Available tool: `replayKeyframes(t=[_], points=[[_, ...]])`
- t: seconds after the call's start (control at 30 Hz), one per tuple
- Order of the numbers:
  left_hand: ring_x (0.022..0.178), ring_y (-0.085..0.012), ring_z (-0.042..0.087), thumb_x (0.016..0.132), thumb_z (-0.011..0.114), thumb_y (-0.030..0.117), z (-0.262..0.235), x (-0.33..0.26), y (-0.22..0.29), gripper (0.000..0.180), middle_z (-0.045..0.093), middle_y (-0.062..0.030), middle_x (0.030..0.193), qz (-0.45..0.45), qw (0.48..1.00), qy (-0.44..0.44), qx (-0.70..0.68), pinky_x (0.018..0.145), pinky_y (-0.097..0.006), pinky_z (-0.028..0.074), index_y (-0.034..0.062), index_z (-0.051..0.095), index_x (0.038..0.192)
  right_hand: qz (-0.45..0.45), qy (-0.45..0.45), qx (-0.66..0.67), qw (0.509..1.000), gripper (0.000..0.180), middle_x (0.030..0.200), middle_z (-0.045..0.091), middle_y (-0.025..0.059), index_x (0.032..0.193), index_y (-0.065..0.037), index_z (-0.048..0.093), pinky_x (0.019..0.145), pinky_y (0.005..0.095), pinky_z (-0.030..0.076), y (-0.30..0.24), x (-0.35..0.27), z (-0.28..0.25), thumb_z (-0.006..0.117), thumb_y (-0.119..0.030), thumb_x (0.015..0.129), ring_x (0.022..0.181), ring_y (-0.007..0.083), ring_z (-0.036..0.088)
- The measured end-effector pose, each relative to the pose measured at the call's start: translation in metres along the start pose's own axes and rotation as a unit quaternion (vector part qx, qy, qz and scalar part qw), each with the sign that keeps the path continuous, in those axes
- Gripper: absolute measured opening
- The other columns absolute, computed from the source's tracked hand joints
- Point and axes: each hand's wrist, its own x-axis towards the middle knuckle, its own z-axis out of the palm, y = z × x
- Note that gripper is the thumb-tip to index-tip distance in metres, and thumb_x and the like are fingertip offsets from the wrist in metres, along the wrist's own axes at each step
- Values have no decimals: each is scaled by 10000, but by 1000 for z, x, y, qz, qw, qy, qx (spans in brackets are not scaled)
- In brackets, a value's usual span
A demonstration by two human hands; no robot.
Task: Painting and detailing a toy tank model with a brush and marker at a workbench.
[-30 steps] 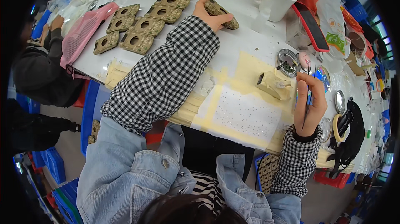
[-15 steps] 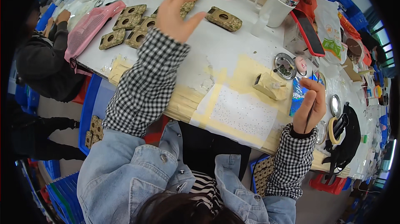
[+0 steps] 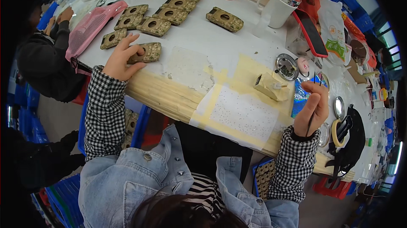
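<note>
My left hand [image 3: 123, 58] is at the near left of the table. Its thumb and fingers close round the left end of a camouflage model tank hull [image 3: 151, 52], which has a round hole on top. Behind it, more such hulls [image 3: 169, 14] lie in rows, and one hull [image 3: 224, 19] rests apart to the right. My right hand [image 3: 311, 109] is raised over the right side, fingers curled round a thin dark tool [image 3: 310, 125] whose exact kind I cannot make out. Beside that hand are a tape-wrapped block [image 3: 271, 86] and a white sheet with tiny dark specks [image 3: 241, 115].
A round metal dish [image 3: 287, 67] with dark bits, a white mug [image 3: 282, 9] and a red-edged phone [image 3: 311, 33] stand at the right. A pink mesh basket [image 3: 91, 31] is at the left. Blue bins [image 3: 142, 130] with hulls sit below the table edge. A co-worker [image 3: 46, 65] sits at left.
My left hand has come down and left from over the far hulls to a near hull, which has shifted nearer and right, away from the group. My right hand has barely moved.
</note>
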Motion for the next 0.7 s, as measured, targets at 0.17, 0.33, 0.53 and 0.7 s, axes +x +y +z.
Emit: replayKeyframes(t=[0.17,0.33,0.53,0.7], points=[[1086,-282,529,705,749,83,-31,8,13,425,538,-134,1083,-12,986,-72,-147,927,-354,419,24,500,1043,-17,10,2,1000,240,810,573,108,853,23,590,729,298,398,0,-1,1,501,-187,928,761,197,510],[1032,-157,553,758,732,112,-36,55,69,490,578,-92,1094,36,921,22,-388,911,-303,444,17,491,1174,9,31,44,999,130,781,552,86,822,20,556,689,272,391,1,-1,6,530,-81,898,709,157,486],[1038,-144,548,792,697,147,-3,136,154,528,573,-86,1115,66,802,-72,-589,903,-284,452,-5,459,1239,64,12,43,997,122,753,535,74,831,23,561,654,255,381,3,-2,5,502,-54,906,679,137,466],[1090,-191,530,822,685,121,51,162,169,504,526,-119,1204,-19,579,-113,-807,953,-337,449,18,433,1247,41,-29,-19,999,143,758,544,108,866,28,606,655,286,389,-2,4,7,483,-34,905,692,201,497]])
